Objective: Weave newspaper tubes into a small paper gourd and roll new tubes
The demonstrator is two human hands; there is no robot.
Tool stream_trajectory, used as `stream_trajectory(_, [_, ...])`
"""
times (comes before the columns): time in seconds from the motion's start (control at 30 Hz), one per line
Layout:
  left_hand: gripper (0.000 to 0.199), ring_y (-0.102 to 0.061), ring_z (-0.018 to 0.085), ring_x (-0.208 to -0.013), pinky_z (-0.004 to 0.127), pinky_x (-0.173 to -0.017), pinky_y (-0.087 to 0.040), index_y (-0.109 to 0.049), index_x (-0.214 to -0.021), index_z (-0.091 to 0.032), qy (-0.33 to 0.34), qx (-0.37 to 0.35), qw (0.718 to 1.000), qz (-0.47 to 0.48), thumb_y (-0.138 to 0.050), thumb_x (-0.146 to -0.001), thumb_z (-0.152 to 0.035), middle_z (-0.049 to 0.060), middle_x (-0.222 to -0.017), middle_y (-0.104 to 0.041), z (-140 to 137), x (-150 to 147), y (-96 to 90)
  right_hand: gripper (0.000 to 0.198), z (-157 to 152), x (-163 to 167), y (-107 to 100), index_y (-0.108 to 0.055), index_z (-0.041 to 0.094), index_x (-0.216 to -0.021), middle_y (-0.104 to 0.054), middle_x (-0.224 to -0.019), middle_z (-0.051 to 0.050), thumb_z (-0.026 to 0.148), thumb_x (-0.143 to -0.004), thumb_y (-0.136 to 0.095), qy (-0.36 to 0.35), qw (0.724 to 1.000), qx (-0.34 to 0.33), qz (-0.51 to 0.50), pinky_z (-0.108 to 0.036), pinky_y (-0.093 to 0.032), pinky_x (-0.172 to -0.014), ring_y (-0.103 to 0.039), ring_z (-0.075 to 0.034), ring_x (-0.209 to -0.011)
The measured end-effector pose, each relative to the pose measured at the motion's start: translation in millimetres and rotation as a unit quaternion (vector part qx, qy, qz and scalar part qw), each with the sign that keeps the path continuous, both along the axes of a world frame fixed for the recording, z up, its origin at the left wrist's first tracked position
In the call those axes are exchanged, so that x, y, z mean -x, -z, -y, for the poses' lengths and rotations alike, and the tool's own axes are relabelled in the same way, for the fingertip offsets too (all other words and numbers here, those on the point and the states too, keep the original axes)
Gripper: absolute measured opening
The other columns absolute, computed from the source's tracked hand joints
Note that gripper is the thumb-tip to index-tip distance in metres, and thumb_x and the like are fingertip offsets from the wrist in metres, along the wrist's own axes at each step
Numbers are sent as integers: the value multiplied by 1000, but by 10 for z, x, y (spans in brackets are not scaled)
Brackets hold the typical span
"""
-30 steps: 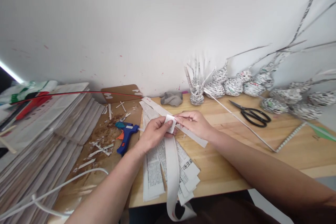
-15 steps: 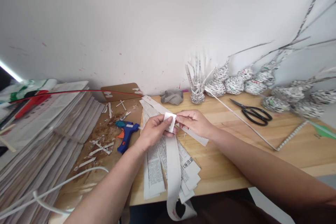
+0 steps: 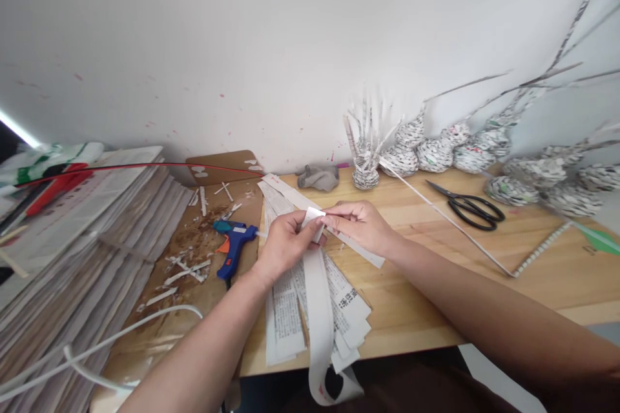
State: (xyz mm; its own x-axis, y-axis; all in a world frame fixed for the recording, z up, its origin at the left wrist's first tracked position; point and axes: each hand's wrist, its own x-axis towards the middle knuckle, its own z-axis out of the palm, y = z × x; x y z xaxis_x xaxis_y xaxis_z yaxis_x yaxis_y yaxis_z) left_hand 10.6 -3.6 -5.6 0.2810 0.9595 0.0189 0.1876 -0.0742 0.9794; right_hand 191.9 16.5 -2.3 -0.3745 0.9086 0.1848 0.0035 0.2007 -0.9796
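Observation:
Between my hands is the top end of a long white paper strip (image 3: 317,297). Its lower length hangs over the table's front edge and curls at the bottom. My left hand (image 3: 293,239) is closed around the strip, thumb on top. The fingertips of my right hand (image 3: 356,226) pinch the strip's upper corner. Under it, several printed newspaper strips (image 3: 285,326) lie fanned on the wooden table. A blue glue gun (image 3: 235,248) rests just left of my left hand.
Stacked newspapers (image 3: 121,232) fill the left, beside a cardboard sheet with paper scraps (image 3: 186,271). Black scissors (image 3: 469,206) lie at right. Woven paper pieces (image 3: 436,153) line the wall, near a grey cloth (image 3: 317,177). A thin paper rod (image 3: 450,222) crosses the table.
My left thumb has slid toward the strip's right edge, against my right fingertips. The strip's top end is tilted a little differently. The view has shifted slightly.

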Motion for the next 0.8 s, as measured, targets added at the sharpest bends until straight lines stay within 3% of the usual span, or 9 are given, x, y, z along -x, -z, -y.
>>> stream_trajectory(0.3, [37, -64, 15, -63, 24, -58, -52, -70, -85, -14, 1, -6, 1000, -7, -60, -85, -50, 5, -72, -71, -9, -3, 2, 26, 15, 20, -13, -78, 17, -86, -70, -77, -4, 40, -74, -73, 1, 999, 29, -22, -26, -48, -59, -57, -11, -62])
stream_trajectory(0.67, [40, -66, 17, -74, 27, -66, -56, -70, -99, -13, 61, 50, 995, 59, -65, -82, -49, 7, -81, -71, -22, -45, -107, 27, -73, -82, 1, -75, 14, -76, -57, -54, 2, 41, -76, -71, -9, 995, 96, -27, -24, -30, -47, -42, -7, -47])
stream_trajectory(0.8, [40, -66, 16, -75, 26, -67, -55, -70, -97, -14, 76, 50, 993, 78, -64, -81, -50, 5, -80, -70, -55, -151, -180, 25, -139, -159, -18, -74, 14, -76, -59, -53, 1, 39, -71, -75, -7, 989, 136, -55, -23, -27, -45, -45, -7, -46])
